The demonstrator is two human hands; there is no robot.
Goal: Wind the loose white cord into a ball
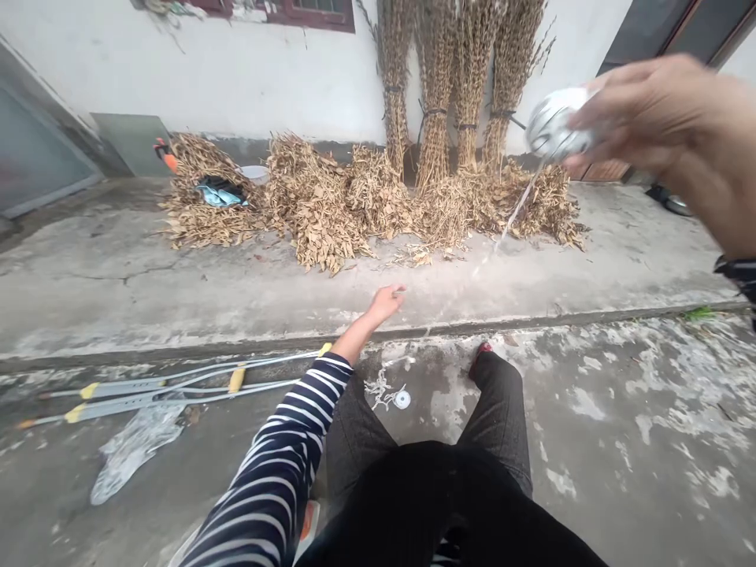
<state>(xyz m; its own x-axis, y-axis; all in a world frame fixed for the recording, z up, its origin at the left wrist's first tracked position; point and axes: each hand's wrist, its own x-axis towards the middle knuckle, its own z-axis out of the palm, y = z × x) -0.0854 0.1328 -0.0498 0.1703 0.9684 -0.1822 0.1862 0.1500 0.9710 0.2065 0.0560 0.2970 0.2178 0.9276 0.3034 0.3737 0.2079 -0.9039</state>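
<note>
At the upper right, my right hand [667, 130] grips a white ball of string [555, 130], both slightly blurred. From the ball a pale strand [520, 203] slants down to the left and fades over the concrete. My left hand [386, 303] reaches forward over the step's edge, fingers bent together with a small pale bit at the tips that I cannot make out. Below it, between my feet, lies a loose tangle of white string [379, 387] beside a small white disc with a hole [402, 399].
Dry plant heaps [324, 205] lie along the raised concrete step [236, 291]. Several tied upright bundles [435, 118] lean on the white wall. Crutches [194, 386] and a clear plastic bag [138, 445] lie at left. A blue-and-black cloth [221, 193] rests on one heap.
</note>
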